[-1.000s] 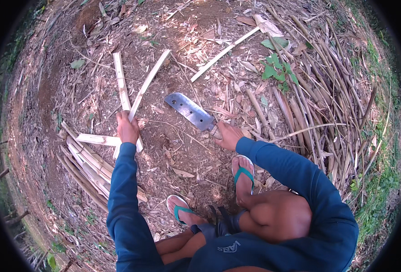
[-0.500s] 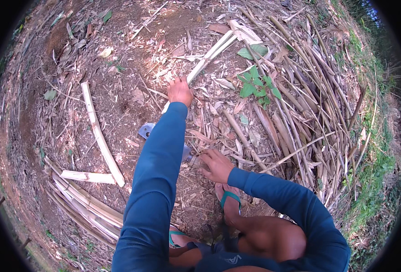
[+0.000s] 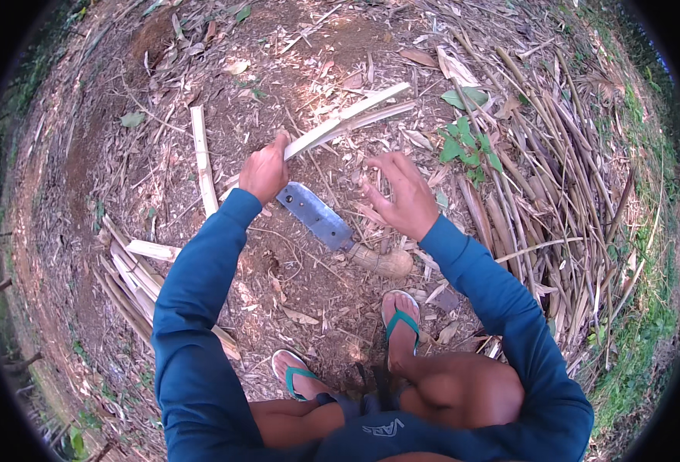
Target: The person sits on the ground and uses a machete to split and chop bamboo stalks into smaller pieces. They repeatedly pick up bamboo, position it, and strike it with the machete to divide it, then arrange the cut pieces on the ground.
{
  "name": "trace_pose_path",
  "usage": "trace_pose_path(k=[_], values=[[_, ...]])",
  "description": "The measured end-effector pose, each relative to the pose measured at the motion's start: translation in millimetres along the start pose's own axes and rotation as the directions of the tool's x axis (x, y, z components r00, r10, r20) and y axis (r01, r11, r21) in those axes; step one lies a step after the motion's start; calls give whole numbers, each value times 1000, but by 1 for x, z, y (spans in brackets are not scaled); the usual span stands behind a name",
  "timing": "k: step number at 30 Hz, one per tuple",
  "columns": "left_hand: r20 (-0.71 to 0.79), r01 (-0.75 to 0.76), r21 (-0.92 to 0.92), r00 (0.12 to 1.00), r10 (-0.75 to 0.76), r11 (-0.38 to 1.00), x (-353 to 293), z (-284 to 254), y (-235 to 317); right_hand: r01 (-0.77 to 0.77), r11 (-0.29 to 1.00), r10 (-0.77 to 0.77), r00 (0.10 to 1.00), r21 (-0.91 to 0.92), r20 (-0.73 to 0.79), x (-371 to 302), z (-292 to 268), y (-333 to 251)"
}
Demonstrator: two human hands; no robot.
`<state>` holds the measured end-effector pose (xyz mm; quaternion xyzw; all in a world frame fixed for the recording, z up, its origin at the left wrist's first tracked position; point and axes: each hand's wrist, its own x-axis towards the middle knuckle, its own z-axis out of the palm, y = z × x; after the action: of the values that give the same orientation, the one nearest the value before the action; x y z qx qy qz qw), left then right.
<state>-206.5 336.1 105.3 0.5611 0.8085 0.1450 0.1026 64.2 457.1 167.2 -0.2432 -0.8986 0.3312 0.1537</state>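
Stick pile (image 3: pixel 540 192): on the ground, off to our right.
Cleaver (image 3: pixel 317 218): flat on the ground, untouched; we should mind its blade near our left wrist.
Pale split strips (image 3: pixel 347 122): in our left hand (image 3: pixel 264 173), far ends fanned; squeezing both together would steady them.
Left hand: closed around their near ends.
Right hand (image 3: pixel 405 194): empty, fingers spread, apart from the strips.

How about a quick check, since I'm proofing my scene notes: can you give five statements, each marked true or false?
1. The left hand holds pale split strips. True.
2. The right hand grips the broad-bladed knife. False: the knife lies on the ground and the hand is open.
3. A pile of thin sticks lies at the right. True.
4. The sandal straps are red. False: they are green.
5. A leafy green plant shows left of that pile. True.
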Motion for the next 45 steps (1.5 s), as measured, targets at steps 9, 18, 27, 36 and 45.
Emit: trace_pose_path(k=[9, 18, 27, 36, 45], values=[[459, 276, -212, 875, -154, 937, -283, -108, -17, 307, 939, -95, 666, -155, 740, -28, 105, -50], [-322, 522, -320, 725, -609, 791, -453, -79, 32, 191, 970, -225, 482, 148, 847, -79, 146, -112], [108, -97, -985, 271, -956, -139, -470, -20, 33, -473, 845, -71, 364, 250, 929, -52, 284, -312], [260, -105, -955, 155, -953, -278, -508, -16, -24, -181, 932, -179, 523, 314, 833, -104, 452, -317], [0, 23, -1000, -68, -998, -1, -530, 3, -34, 6, 894, -366, 585, 447, 724, -128, 408, -336]])
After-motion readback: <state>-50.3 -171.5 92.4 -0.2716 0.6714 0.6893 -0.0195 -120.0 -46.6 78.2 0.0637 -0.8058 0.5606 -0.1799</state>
